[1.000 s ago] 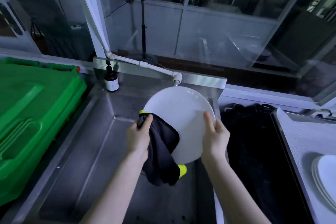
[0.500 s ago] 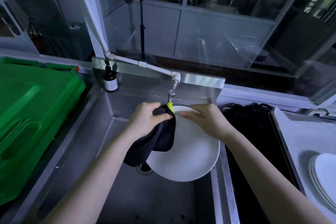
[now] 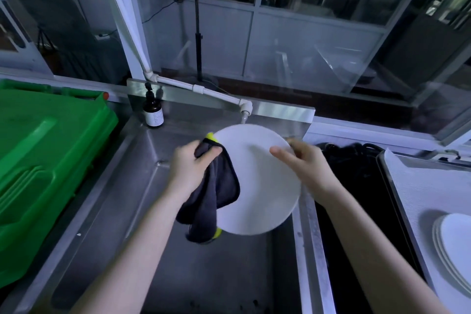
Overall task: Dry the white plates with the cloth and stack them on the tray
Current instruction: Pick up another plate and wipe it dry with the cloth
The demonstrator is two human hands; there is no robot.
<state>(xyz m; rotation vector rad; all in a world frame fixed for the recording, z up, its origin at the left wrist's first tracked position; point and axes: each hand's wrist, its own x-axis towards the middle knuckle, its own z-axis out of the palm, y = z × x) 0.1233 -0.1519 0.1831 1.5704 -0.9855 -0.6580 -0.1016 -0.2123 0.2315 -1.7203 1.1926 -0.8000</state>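
White plate (image 3: 262, 186) now faces up again, mid-frame; left hand (image 3: 191, 163) pinches cloth (image 3: 216, 194) to its rim, right hand (image 3: 305, 160) grips it: drying unfinished.

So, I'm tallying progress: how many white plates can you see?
3 at least: one plate held over the sink; a stack of two or more on the tray, cut off by the frame.

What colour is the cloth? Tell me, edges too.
The cloth is dark grey, with bright yellow-green at its top and bottom edges; head view.
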